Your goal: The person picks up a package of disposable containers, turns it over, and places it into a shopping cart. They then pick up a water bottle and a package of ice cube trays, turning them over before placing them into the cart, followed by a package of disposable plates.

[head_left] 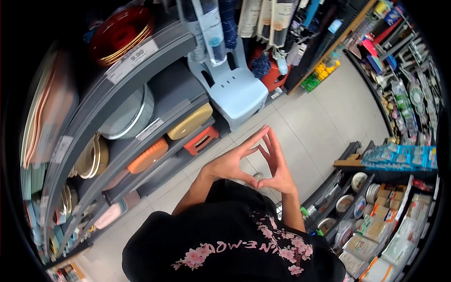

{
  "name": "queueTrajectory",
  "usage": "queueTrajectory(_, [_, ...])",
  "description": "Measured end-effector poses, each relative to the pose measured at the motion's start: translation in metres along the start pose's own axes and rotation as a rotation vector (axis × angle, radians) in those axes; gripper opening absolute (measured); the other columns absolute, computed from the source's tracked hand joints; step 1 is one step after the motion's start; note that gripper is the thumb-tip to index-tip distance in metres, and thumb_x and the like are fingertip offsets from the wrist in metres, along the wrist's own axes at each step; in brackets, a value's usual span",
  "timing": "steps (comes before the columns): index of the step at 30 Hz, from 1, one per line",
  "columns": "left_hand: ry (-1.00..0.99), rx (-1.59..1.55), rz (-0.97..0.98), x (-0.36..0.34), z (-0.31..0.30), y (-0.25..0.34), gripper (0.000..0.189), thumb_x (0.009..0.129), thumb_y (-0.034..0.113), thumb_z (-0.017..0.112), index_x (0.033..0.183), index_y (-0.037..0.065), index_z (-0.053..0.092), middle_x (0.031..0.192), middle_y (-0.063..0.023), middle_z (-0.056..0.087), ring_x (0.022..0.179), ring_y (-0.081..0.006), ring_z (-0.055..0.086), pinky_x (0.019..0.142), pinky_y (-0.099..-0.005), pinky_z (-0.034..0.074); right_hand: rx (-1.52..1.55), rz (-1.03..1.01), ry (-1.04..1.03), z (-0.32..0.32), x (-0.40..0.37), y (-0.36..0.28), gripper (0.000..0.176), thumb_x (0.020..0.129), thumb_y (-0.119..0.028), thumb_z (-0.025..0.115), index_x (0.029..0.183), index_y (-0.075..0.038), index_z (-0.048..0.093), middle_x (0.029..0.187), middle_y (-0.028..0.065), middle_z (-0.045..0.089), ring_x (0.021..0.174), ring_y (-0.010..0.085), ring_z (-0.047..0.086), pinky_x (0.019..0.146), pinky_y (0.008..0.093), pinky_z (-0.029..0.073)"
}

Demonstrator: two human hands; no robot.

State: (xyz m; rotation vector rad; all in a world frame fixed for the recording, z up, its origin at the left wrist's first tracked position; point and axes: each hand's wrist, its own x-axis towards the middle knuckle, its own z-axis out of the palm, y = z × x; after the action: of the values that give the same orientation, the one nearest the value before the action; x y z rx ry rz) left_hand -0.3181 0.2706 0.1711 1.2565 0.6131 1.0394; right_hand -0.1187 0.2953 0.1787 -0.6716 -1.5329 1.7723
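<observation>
In the head view, I have my left hand (229,162) wide, thumb well apart from its fingers. My right hand (279,175) is spread likewise; their fingertips meet and the thumb tips appear to touch, framing a gap over the tiled floor (303,124). Ahead and leftward, I see the light blue chair (239,96) beside grey shelves (176,84).

Blue chair (239,96): backrest partly hidden by hanging packs (210,33), tops cut off. Far right of chair: rack goods (416,97) too small to identify. Below chair: black shirt (225,225) cut at bottom edge.
</observation>
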Motion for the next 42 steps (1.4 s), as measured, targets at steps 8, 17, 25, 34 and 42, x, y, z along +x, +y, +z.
queueTrajectory(8, [0.217,0.07,0.021,-0.034,0.026,0.011,0.14,0.059,0.022,0.098,0.162,0.006,0.005,0.169,-0.0107,0.003,0.156,-0.0241,0.007,0.124,-0.0506,0.021,0.039,0.017,-0.294,-0.008,0.015,0.001,0.15,0.051,-0.038,0.101,0.162,-0.007,0.005,0.169,0.014,0.005,0.156,0.0312,0.007,0.122,0.0533,0.018])
queueTrajectory(17, [0.542,0.114,0.088,-0.045,0.118,-0.016,0.138,0.06,0.018,0.097,0.162,0.009,0.003,0.17,-0.0069,0.001,0.156,-0.0222,0.007,0.124,-0.0508,0.02,0.062,0.061,-0.669,-0.046,-0.005,0.005,0.146,0.054,-0.033,0.1,0.162,-0.007,0.005,0.169,0.0138,0.002,0.156,0.0313,0.004,0.122,0.0538,0.018])
queueTrajectory(25, [0.755,0.176,0.076,-0.059,0.188,-0.027,0.138,0.061,0.017,0.097,0.162,0.009,0.003,0.17,-0.0077,0.001,0.156,-0.0236,0.008,0.124,-0.0515,0.021,0.131,0.07,-0.898,-0.056,-0.034,0.005,0.146,0.054,-0.033,0.1,0.162,-0.009,0.004,0.169,0.013,0.001,0.156,0.032,0.007,0.122,0.0528,0.019])
queueTrajectory(34, [0.876,0.247,0.129,-0.068,0.234,-0.03,0.137,0.062,0.018,0.097,0.162,0.008,0.004,0.17,-0.0092,0.001,0.156,-0.0238,0.008,0.124,-0.0507,0.021,0.159,0.095,-1.027,-0.053,-0.052,0.001,0.148,0.054,-0.034,0.1,0.162,-0.01,0.003,0.169,0.0126,0.001,0.156,0.0325,0.007,0.122,0.0533,0.019])
queueTrajectory(42, [0.946,0.288,0.149,-0.085,0.244,-0.031,0.136,0.063,0.021,0.096,0.162,0.008,0.004,0.17,-0.0092,0.0,0.156,-0.0239,0.007,0.124,-0.0507,0.021,0.165,0.095,-1.099,-0.037,-0.05,-0.001,0.15,0.051,-0.033,0.101,0.162,-0.009,0.003,0.169,0.0126,0.002,0.156,0.0318,0.006,0.122,0.0536,0.019])
